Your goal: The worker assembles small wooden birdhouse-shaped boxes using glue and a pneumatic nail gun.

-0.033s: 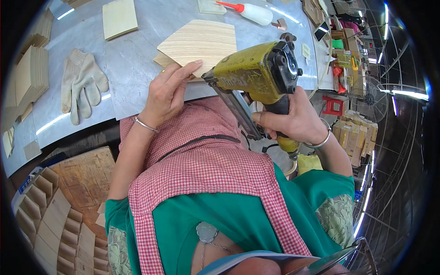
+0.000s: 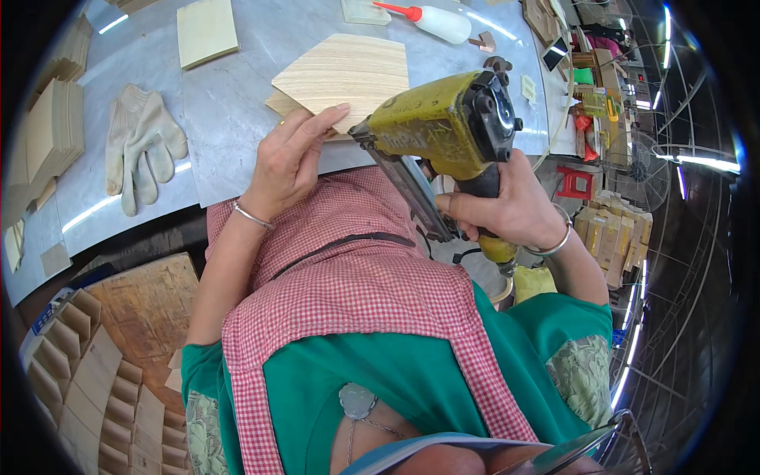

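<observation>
My left hand (image 2: 289,158) pinches the near edge of a pale wooden panel (image 2: 348,75) with a pointed left end. Another wooden piece (image 2: 281,103) shows partly beneath that panel, most of it hidden. Wrapped round the black grip of a worn yellow nail gun (image 2: 431,123) is my right hand (image 2: 511,206). The gun's nose points left and meets the panel's near edge, close to my left fingertips; whether it presses on the wood I cannot tell. Its magazine slants down toward my apron.
A pale glove (image 2: 142,146) lies on the metal table (image 2: 229,127), beside stacked boards (image 2: 55,138) at the left. Farther back are a wooden block (image 2: 207,33) and a white bottle with red nozzle (image 2: 435,22). Wooden compartment pieces (image 2: 103,380) stand low at the left.
</observation>
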Available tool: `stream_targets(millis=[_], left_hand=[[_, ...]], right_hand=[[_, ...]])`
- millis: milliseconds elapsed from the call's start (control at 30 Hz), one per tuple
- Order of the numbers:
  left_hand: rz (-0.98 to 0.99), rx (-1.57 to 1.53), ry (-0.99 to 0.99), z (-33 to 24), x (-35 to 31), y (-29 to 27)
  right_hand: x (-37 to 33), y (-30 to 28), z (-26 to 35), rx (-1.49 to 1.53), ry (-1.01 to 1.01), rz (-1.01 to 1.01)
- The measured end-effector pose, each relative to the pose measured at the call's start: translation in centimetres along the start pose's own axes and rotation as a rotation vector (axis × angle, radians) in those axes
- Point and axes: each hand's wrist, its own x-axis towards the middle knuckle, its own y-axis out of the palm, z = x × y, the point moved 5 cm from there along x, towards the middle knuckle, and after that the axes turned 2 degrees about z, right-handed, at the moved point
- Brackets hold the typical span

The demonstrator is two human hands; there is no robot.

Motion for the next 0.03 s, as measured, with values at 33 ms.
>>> stream_targets(millis=[33], left_hand=[[0.001, -0.002, 0.001, 0.01, 0.05, -0.05]], right_hand=[[0.01, -0.04, 0.09, -0.01, 0.007, -0.003]])
